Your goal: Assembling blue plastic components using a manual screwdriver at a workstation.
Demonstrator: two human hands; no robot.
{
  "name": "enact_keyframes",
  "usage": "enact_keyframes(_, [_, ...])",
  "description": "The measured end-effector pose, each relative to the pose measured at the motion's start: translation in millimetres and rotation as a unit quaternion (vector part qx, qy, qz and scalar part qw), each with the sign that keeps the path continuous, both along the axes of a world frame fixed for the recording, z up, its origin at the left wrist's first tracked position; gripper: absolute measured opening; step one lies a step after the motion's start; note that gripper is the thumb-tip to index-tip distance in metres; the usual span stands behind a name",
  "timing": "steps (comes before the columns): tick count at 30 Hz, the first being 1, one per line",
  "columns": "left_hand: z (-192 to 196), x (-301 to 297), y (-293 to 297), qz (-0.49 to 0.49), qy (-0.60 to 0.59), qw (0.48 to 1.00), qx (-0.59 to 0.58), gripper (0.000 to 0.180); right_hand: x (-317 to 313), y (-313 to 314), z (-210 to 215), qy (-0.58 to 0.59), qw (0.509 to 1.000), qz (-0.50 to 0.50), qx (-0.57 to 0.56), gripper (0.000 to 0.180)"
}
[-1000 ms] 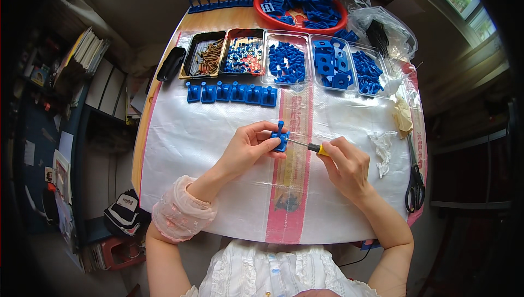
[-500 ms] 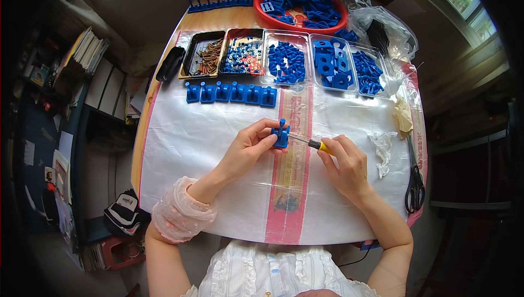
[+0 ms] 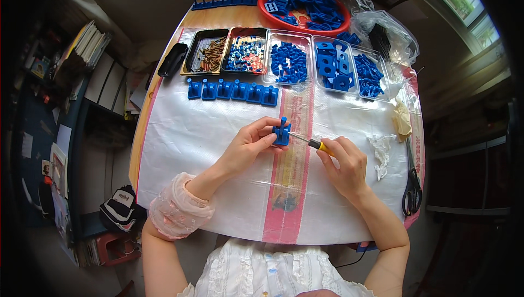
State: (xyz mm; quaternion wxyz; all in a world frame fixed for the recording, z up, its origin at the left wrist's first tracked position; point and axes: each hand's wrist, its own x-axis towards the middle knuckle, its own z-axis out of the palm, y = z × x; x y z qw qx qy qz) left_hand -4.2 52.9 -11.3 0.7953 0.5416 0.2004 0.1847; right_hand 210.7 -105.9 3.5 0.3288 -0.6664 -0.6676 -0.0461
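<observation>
In the head view, the only one I have, the left hand (image 3: 252,141) is drawn into a pinch, thumb against fingers, on a small blue piece (image 3: 282,133) with an upright peg. It is held up over the middle of the white sheet (image 3: 322,215), near its printed stripe. The right hand (image 3: 348,166) has its fingers curled round the yellow handle of a screwdriver (image 3: 314,144), whose shaft points left into the piece's side. The tip is too small for me to tell whether it sits in a screw head or only rests beside one.

That is my main worry: if the shaft comes in at an angle, I judge the tip could slip out and jab the left fingertips, which are close behind. A weak pinch could let the piece twist under torque, and too much turning could crack what looks like plastic. Should the piece drop, it could roll toward the row of six similar blue assemblies (image 3: 239,90) beyond and knock them askew.
</observation>
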Motion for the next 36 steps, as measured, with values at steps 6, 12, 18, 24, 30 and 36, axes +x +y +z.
enact_keyframes(6, [-1.3, 0.2, 1.1, -0.003, 0.006, 1.0, 0.01, 0.032, -0.9, -0.7, -0.3, 0.025, 1.0, 0.012, 0.005, 0.027])
enact_keyframes(12, [-1.4, 0.3, 1.1, 0.001, 0.012, 1.0, 0.006, 0.031, -2.5, -1.1, 2.1, 0.046, 0.999, 0.014, -0.005, 0.027])
enact_keyframes(18, [-1.8, -0.1, 1.2, 0.001, 0.017, 1.0, 0.004, 0.031, -1.4, -0.8, -1.7, 0.057, 0.998, 0.018, -0.002, 0.025])
enact_keyframes(24, [1.1, 0.6, 0.1, 0.004, 0.018, 1.0, 0.008, 0.031, 0.3, -1.1, -5.3, 0.071, 0.997, 0.015, -0.022, 0.022])
enact_keyframes(30, [2.2, 1.3, -0.4, 0.008, 0.026, 0.999, 0.023, 0.031, -0.3, 1.6, -2.7, 0.031, 0.999, 0.011, -0.001, 0.022])
enact_keyframes(36, [4.3, 1.7, -1.4, 0.013, 0.03, 0.999, 0.029, 0.03, -1.2, 0.8, 1.0, 0.029, 0.999, 0.016, 0.011, 0.026])
